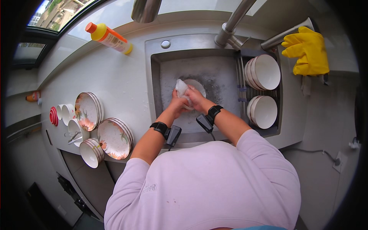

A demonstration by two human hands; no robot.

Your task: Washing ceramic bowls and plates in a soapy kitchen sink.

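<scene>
Both hands are over the sink [156,86], which holds sudsy water. My left hand [177,104] grips a white, wet cloth [182,87] from its left side. My right hand [195,97] presses the same cloth from the right, its fingers partly hidden in the folds. Just behind and below the hands a round white bowl or dish [196,84] shows in the suds; whether the fingers also touch it is hidden. Stacked white bowls [265,72] lean in a rack at the sink's right side, and a second stack of bowls [264,112] leans nearer to me.
The faucet [225,36] rises behind the sink. Yellow rubber gloves [309,51] hang at the right. A yellow and orange bottle [109,38] lies left of the sink's back corner in this view. Floral plates [113,139], small bowls [89,153] and white cups [68,113] cover the left counter.
</scene>
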